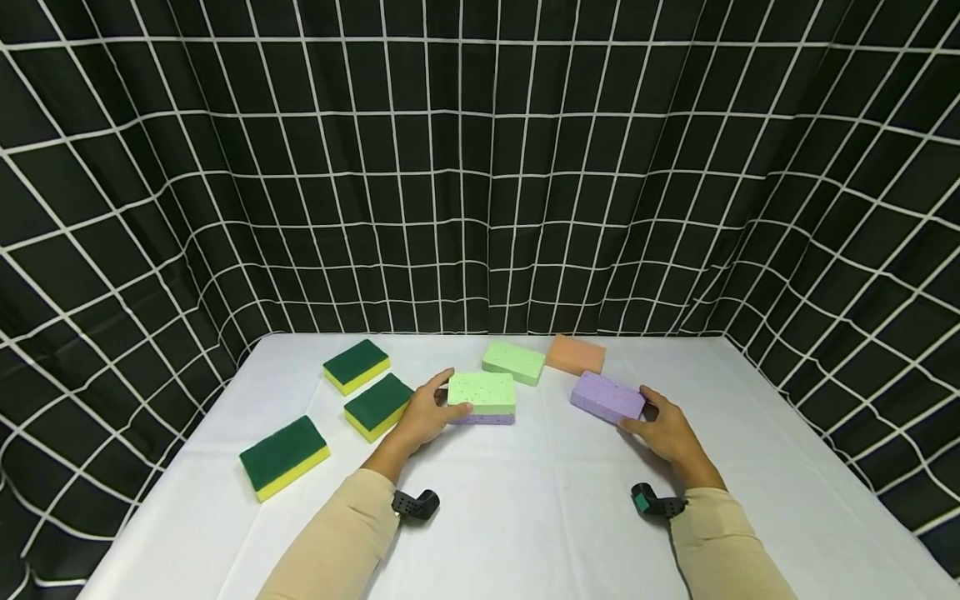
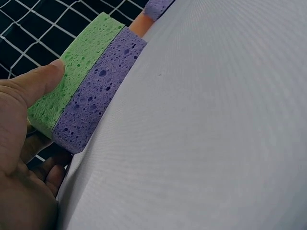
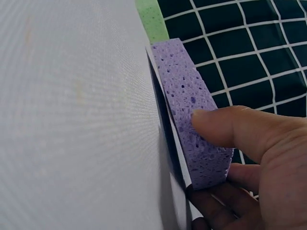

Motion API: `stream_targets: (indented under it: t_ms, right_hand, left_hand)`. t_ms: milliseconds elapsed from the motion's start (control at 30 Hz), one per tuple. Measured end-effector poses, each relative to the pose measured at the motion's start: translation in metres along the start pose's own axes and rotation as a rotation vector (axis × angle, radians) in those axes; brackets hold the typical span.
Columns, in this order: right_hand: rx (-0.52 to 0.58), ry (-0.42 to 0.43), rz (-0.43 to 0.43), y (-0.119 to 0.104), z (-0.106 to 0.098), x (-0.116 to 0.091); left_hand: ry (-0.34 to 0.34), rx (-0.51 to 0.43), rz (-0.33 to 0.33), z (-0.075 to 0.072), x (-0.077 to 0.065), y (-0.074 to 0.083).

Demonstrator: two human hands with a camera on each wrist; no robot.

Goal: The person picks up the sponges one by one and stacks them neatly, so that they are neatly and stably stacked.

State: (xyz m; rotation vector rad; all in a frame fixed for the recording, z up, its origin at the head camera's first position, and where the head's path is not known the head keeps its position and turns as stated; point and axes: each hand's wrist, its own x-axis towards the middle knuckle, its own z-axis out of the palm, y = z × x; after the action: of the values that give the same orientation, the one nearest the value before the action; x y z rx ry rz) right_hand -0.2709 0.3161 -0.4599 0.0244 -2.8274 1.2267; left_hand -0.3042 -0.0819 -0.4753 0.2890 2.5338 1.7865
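A light green sponge (image 1: 482, 392) lies flat on top of a purple sponge (image 1: 483, 419), their edges nearly lined up. My left hand (image 1: 426, 414) holds this pair at its left end. In the left wrist view the thumb (image 2: 48, 79) presses the green sponge's side, and the other fingers are partly hidden behind. To the right, my right hand (image 1: 667, 429) grips a second purple sponge (image 1: 607, 397) by its right end. Its thumb (image 3: 216, 125) lies on the near side, with fingers curled at the end. A dark gap shows under that sponge in the right wrist view.
Behind the hands lie another light green sponge (image 1: 513, 362) and an orange sponge (image 1: 576, 355), close together. Several yellow sponges with dark green scouring tops, one of them (image 1: 285, 457) nearest, lie at the left of the white-covered table (image 1: 525, 517). A black gridded curtain (image 1: 480, 167) surrounds the table.
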Motion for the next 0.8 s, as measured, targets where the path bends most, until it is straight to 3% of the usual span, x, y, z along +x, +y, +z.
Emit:
stream_targets:
  t_ms: [367, 800]
  right_hand:
    - [0.107, 0.011, 0.040, -0.007, -0.004, -0.004]
    - [0.175, 0.064, -0.017, -0.018, -0.017, -0.005]
  left_hand:
    - [0.000, -0.015, -0.008, 0.000, -0.002, 0.003]
    - [-0.006, -0.017, 0.018, -0.001, 0.000, -0.001]
